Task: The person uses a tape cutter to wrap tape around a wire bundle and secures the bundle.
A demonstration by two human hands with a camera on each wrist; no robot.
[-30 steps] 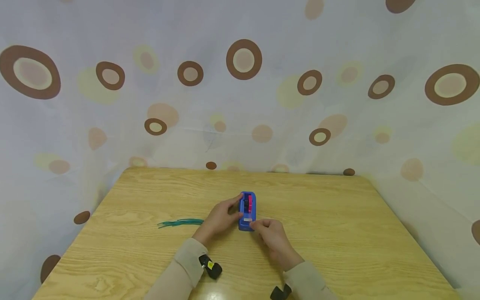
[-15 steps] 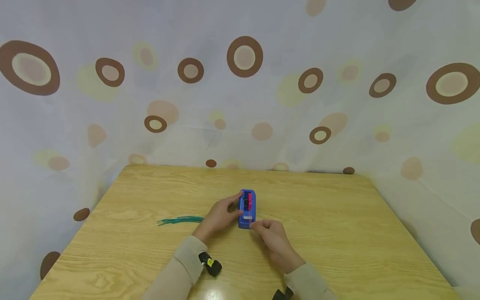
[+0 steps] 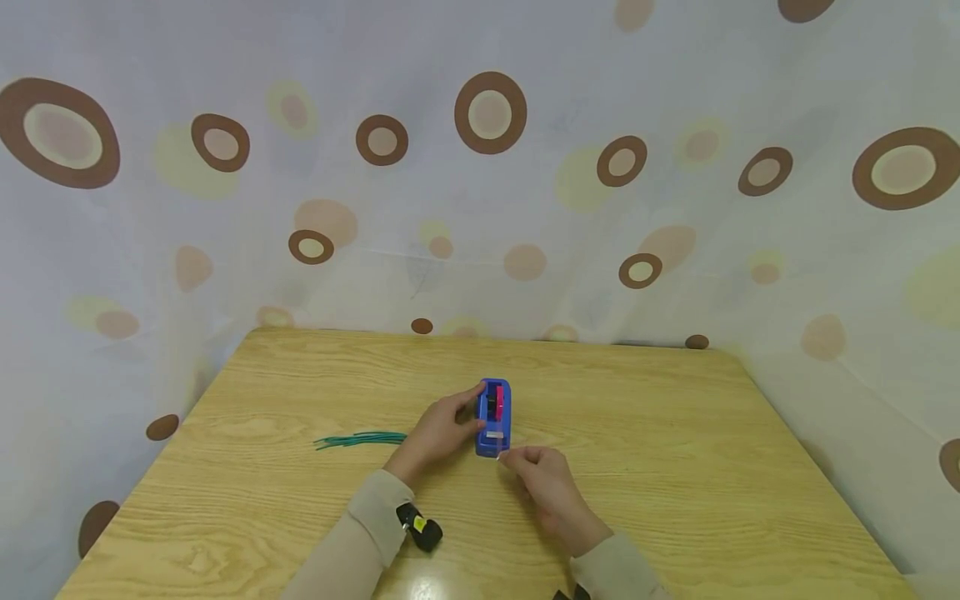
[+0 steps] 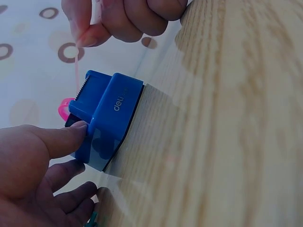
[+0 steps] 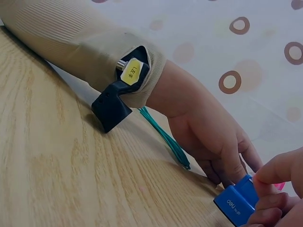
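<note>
A blue tape dispenser stands on the wooden table, a pink-rimmed roll of tape inside it. My left hand holds it from the left, the index finger at the far end and the thumb against the side nearer me. Between thumb and index finger, my right hand pinches the end of a strip of clear tape. In the left wrist view that strip runs taut from the roll, past the toothed cutter, up to the pinching fingertips.
A bundle of thin green strands lies on the table left of the dispenser, its right end hidden by the left hand and forearm. A patterned curtain hangs behind the table and at its sides.
The right hand has drawn slightly toward me, and the tape strip stretches a little farther past the dispenser's near end. The left hand stays on the dispenser.
</note>
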